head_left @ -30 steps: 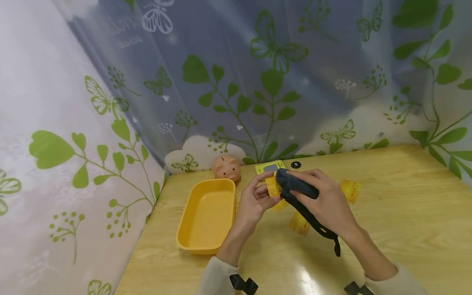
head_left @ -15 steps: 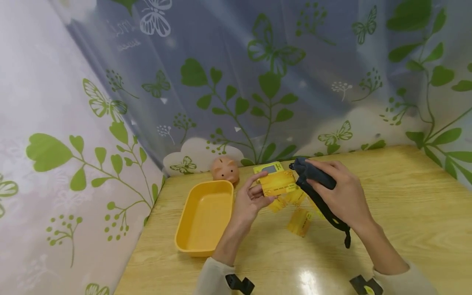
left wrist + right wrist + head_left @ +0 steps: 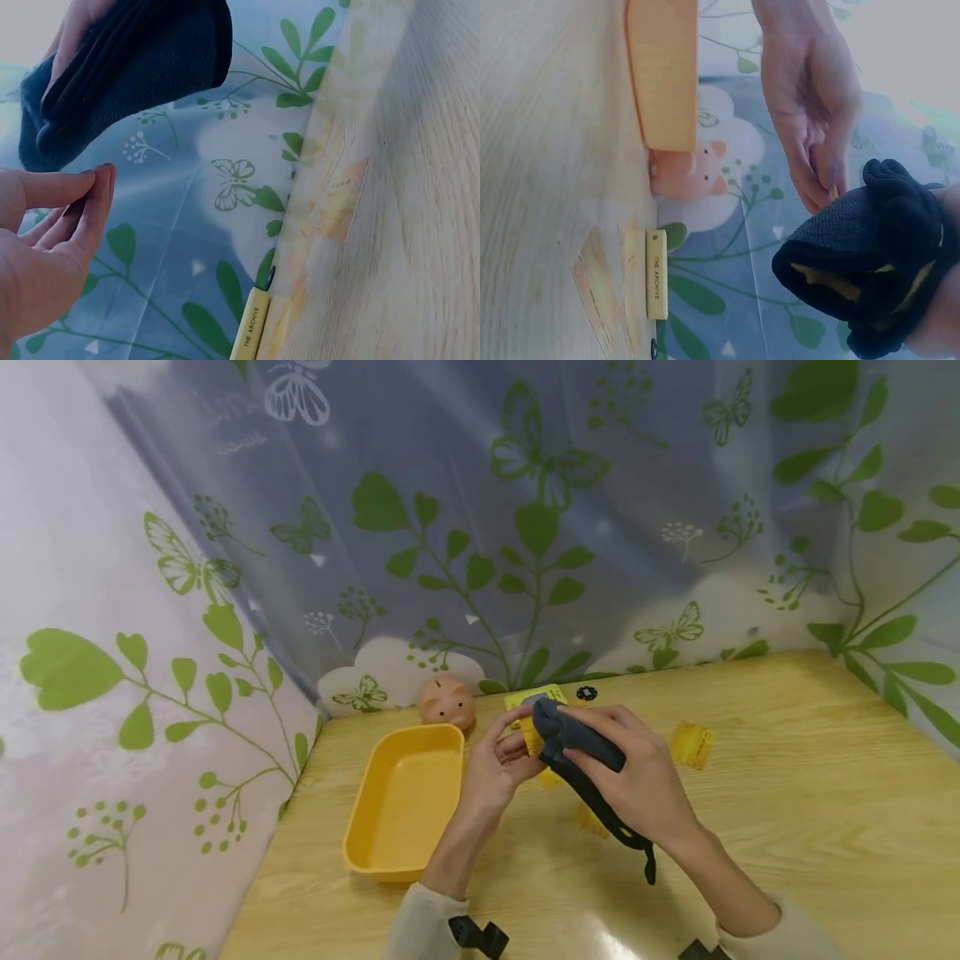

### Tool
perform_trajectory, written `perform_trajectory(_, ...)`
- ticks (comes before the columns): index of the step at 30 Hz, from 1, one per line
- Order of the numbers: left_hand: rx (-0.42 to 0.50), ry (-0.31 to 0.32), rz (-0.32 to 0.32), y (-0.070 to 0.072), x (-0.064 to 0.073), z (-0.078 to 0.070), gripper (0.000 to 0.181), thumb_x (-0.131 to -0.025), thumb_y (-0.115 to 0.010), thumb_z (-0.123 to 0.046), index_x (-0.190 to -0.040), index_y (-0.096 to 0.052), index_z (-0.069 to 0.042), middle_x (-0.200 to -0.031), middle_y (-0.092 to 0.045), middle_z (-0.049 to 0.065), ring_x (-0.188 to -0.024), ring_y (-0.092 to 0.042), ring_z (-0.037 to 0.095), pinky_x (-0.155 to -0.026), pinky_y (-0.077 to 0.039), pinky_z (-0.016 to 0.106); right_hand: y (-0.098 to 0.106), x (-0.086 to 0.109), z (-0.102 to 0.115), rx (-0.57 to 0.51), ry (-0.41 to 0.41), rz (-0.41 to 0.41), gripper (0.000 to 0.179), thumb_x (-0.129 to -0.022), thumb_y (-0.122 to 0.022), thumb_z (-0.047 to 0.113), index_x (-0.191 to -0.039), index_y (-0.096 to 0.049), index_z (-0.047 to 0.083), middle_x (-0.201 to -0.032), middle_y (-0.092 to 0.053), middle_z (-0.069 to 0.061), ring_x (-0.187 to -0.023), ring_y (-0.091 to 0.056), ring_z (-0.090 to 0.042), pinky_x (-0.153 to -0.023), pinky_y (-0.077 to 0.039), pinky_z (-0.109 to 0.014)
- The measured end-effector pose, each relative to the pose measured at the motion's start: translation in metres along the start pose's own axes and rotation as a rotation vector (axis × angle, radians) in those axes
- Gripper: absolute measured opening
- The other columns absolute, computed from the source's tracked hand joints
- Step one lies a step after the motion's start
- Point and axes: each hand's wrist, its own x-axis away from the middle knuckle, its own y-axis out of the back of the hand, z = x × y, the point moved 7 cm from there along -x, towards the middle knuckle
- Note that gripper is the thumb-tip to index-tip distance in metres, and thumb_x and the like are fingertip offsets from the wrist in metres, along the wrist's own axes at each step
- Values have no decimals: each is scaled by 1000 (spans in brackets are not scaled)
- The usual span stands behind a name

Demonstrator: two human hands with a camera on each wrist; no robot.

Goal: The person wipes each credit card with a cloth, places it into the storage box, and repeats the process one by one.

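Observation:
My left hand (image 3: 491, 772) pinches a yellow printed card (image 3: 531, 737) by its edge, above the table. My right hand (image 3: 637, 777) grips a bunched dark blue cloth (image 3: 577, 735) with black edging and a hanging black strap (image 3: 603, 802). The cloth lies across the card and hides most of it in the head view. Seen from the right wrist, the cloth (image 3: 847, 247) is folded, and an orange edge of the card (image 3: 834, 193) shows at the left fingertips. In the left wrist view, the left hand (image 3: 56, 240) is just below the cloth (image 3: 135, 75).
A yellow tray (image 3: 352, 835) stands left of the hands, with a pink piggy bank (image 3: 447, 703) behind it. A thin yellow box (image 3: 251, 326) lies at the back beside a black round chip (image 3: 587, 693). Loose yellow cards (image 3: 693, 745) lie on the wooden table (image 3: 787, 810).
Half a second ago the cloth was right of the card, which showed fully. Since then my right hand has brought the cloth left over it. The view has shifted slightly.

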Motion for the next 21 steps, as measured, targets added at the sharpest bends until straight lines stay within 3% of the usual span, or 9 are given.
perform_trajectory(5,-40,-6,-5,0,1,0,66,-91,-63,14,-152,-50,-10,-125,-72,22,-98,-71,17,-83,-57,28,-13,3,8,2,32,24,60,-84,-86,2,-137,-70,22,-118,-66,-1,-107,-68,-22,-85,-61,-43)
perform_trajectory(10,-75,-22,-1,-2,1,0,59,-95,-66,10,-149,-54,-10,-119,-74,19,-104,-71,22,-81,-57,27,-19,4,12,27,45,44,59,-84,-85,3,-138,-70,22,-115,-65,-4,-102,-69,-25,-81,-62,-45)
perform_trajectory(21,14,-37,24,6,2,-5,63,-93,-64,14,-149,-53,-13,-129,-69,24,-102,-73,18,-84,-59,29,-14,3,3,89,15,52,56,-83,-86,4,-135,-72,19,-116,-66,-8,-100,-71,-30,-78,-62,-48)
